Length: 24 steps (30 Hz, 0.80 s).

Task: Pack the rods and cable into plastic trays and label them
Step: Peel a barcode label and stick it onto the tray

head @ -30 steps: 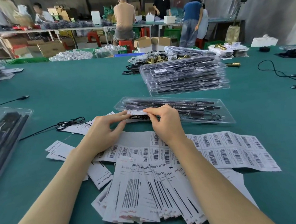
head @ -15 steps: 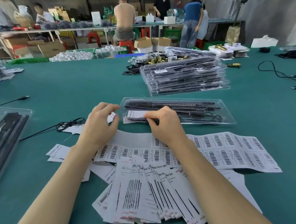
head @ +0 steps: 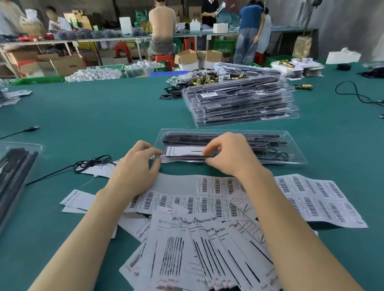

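A clear plastic tray with black rods and a coiled cable lies flat on the green table in front of me. A white label lies on its near left part. My right hand has curled fingers that pinch the label's right end against the tray. Beside the tray's left edge my left hand is curled, with fingertips at the label's left end. Barcode sticker sheets and a fan of printed paper cards lie under my forearms.
A stack of packed trays stands behind the near tray. Another tray with black rods sits at the left edge. A loose black cable lies left of my hands, another cable at the right. People work at far benches.
The label went from between both hands onto the tray's near left part. My right hand slid right along it, and my left hand shifted to the tray's left edge.
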{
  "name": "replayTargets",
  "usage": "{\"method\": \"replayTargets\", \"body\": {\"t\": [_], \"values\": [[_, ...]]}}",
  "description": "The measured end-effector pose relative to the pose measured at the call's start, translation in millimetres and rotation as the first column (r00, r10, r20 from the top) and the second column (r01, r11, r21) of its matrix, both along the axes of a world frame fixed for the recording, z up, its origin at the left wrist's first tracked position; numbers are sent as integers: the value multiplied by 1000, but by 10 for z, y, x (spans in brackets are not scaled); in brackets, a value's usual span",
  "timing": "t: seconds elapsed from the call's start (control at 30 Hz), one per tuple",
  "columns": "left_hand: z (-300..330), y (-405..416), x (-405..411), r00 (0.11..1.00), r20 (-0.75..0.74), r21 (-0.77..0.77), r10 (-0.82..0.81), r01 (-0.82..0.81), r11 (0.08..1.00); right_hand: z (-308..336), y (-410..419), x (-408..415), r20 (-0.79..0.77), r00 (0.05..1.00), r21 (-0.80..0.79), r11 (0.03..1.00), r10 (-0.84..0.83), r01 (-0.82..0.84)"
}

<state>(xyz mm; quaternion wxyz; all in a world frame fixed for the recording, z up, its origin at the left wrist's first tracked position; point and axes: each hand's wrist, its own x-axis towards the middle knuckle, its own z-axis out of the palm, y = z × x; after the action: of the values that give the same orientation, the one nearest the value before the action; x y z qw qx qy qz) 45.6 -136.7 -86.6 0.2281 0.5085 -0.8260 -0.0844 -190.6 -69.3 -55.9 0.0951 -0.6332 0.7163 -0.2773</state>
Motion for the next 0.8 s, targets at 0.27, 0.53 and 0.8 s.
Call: {"method": "replayTargets", "body": {"t": [0.27,0.53,0.8], "values": [[73,-78,-107,995,37,69,92,-94,993,-48,54,-197,110,993,60,997,49,-56],[236,-245,-259,984,97,161,147,-161,974,-63,28,-262,159,986,123,991,41,-61],[315,-210,-325,977,150,103,150,-166,981,-184,57,-194,-13,999,6,999,37,-37]]}}
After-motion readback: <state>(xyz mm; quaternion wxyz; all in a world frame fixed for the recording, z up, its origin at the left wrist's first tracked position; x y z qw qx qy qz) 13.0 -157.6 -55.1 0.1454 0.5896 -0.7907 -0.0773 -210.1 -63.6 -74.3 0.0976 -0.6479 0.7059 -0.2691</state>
